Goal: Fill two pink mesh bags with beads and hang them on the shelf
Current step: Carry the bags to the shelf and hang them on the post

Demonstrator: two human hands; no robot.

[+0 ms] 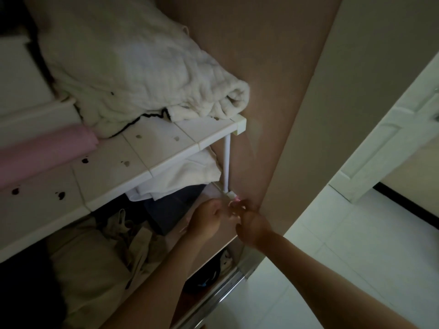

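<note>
Pink mesh bag (236,200), only a scrap visible, right at the corner joint (229,194) at foot of the white pole (226,160) under the top shelf (166,143). Dim light. Judged late stage: filling apparently over for this bag, hanging under way, not yet let go. No beads visible. No other hung bag in sight, so first or second impossible to say. Left hand (207,218) just left of the scrap, fingers curled inward; gripping or not, cannot tell. Right hand (253,225) just below and right, fingertips bunched, pinching at the pink by the look of it. Bag between the two hands, touching the joint or just beside it; too dark to settle. Cream blanket (142,67) and pink roll (47,148) up on the shelf.
</note>
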